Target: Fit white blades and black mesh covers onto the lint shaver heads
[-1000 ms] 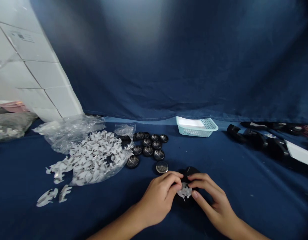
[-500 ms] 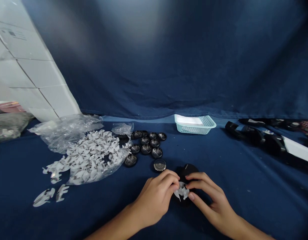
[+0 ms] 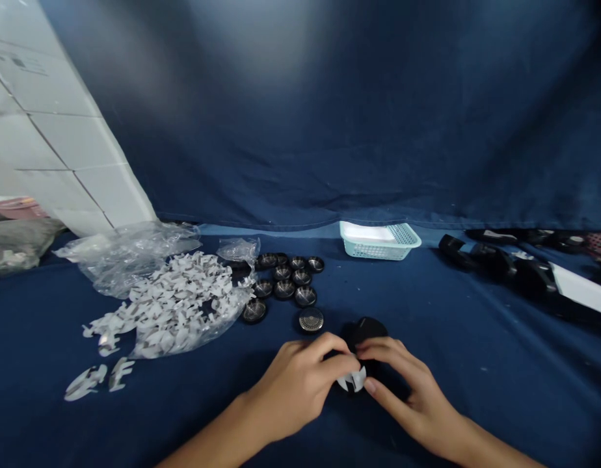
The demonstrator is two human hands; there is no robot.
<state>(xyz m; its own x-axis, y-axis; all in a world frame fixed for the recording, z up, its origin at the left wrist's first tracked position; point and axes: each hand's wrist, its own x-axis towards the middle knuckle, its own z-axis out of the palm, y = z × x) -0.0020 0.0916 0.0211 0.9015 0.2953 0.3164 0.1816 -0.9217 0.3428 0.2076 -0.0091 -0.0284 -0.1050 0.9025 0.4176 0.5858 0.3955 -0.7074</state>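
Observation:
My left hand (image 3: pixel 295 387) and my right hand (image 3: pixel 408 396) meet low in the middle of the view. Their fingertips pinch a small white cut-out piece (image 3: pixel 353 381) over a round black part (image 3: pixel 363 330) on the blue cloth. Both hands have curled fingers. Just beyond them lies a single round mesh disc (image 3: pixel 311 320). Behind it sits a cluster of several black round cups (image 3: pixel 285 281) with shiny insides.
A heap of white cut-out pieces (image 3: pixel 176 305) lies on clear plastic bags (image 3: pixel 127 250) at the left, with two loose ones (image 3: pixel 93 380) nearer me. A pale blue basket (image 3: pixel 378 240) stands at the back. Black parts (image 3: pixel 500 263) lie at the right. A tiled wall (image 3: pixel 47 130) rises at the left.
Both hands have closed in over the white piece, which now shows less between the fingertips. The view has shifted slightly.

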